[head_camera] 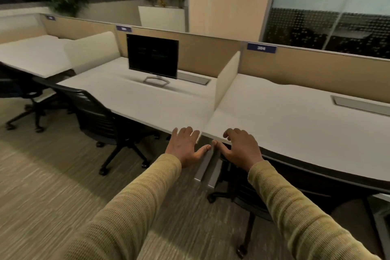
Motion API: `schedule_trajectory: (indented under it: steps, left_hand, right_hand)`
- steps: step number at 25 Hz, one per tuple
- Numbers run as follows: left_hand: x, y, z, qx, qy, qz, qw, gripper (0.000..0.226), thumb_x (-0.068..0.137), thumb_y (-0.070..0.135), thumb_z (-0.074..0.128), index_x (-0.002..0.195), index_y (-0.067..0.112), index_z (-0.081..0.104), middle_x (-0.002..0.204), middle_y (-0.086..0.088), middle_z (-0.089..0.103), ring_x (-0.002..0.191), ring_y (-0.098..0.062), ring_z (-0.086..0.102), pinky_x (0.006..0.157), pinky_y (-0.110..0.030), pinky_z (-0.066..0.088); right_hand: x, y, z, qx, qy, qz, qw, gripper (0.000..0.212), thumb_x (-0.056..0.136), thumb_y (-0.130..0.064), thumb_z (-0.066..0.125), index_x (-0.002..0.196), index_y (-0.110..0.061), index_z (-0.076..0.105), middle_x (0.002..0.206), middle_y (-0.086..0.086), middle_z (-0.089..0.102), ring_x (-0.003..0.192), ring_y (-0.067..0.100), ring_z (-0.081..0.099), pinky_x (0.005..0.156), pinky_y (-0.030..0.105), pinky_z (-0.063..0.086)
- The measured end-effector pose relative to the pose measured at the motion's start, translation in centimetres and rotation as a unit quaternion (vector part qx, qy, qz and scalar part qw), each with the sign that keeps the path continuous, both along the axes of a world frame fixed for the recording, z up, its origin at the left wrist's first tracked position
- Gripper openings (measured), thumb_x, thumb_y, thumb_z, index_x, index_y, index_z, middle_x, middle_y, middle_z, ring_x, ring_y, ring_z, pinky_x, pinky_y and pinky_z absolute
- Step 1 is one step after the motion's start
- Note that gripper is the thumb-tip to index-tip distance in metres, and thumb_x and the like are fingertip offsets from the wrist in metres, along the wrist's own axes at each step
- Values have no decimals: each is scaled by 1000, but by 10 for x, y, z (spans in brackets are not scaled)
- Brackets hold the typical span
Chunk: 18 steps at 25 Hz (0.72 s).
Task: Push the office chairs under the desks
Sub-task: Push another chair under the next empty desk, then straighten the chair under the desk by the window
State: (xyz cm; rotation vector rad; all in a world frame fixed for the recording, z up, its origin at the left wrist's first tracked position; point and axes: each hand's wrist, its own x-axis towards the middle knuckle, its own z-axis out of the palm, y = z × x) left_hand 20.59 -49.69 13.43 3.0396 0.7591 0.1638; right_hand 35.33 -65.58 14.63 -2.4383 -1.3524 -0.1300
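Left of the fingers [186, 133]: mesh-backed chair [95, 112], backrest near desk [147, 101] edge.
Below the right fingers: second chair [238, 198], tucked under.
Hands: left hand [185, 148] and right hand [240, 150] spread, holding nothing.
Handling: likely rolls easily on casters; push the backrest top.

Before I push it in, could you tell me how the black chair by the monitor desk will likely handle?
The black chair will probably roll easily: its star base sits on casters. The carpet may add some drag. Pushed high on its slatted back, it might swivel rather than travel straight.
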Motion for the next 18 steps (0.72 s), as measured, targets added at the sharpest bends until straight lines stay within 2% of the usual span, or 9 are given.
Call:
schedule_trajectory:
  steps: [4, 7, 11, 18]
  left_hand:
    - [-77, 60, -4, -8, 7, 73, 997, 78, 94, 74, 23, 147, 19, 41, 142, -7, 48, 134, -27, 42, 121, -52, 20]
    - [-146, 104, -12, -24, -8, 146, 989, 77, 94, 73, 26, 147, 19, 42, 141, -5, 49, 134, -25, 42, 122, -52, 19]
    - [-231, 152, -23, -34, -16, 244, 969, 81, 90, 76, 20, 142, 20, 47, 134, -3, 53, 130, -24, 46, 120, -51, 24]
    - [-332, 229, -40, -33, -24, 370, 928, 83, 87, 76, 17, 137, 19, 52, 128, -3, 55, 124, -26, 49, 116, -51, 27]
  right_hand:
    - [-60, 85, -8, -4, 0, 57, 998, 70, 85, -82, 33, 113, -24, 60, 100, -3, 63, 87, 18, 54, 73, 34, 39]
    - [-111, 150, -16, -14, -2, 116, 993, 70, 86, -83, 31, 113, -26, 60, 103, -3, 65, 89, 17, 56, 75, 35, 44]
    - [-177, 229, -21, -17, 2, 200, 980, 67, 86, -83, 31, 111, -27, 60, 102, -6, 63, 90, 14, 56, 80, 34, 49]
    - [-262, 354, -34, -20, -12, 330, 944, 68, 88, -80, 29, 114, -25, 60, 104, -5, 63, 95, 16, 58, 80, 35, 47]
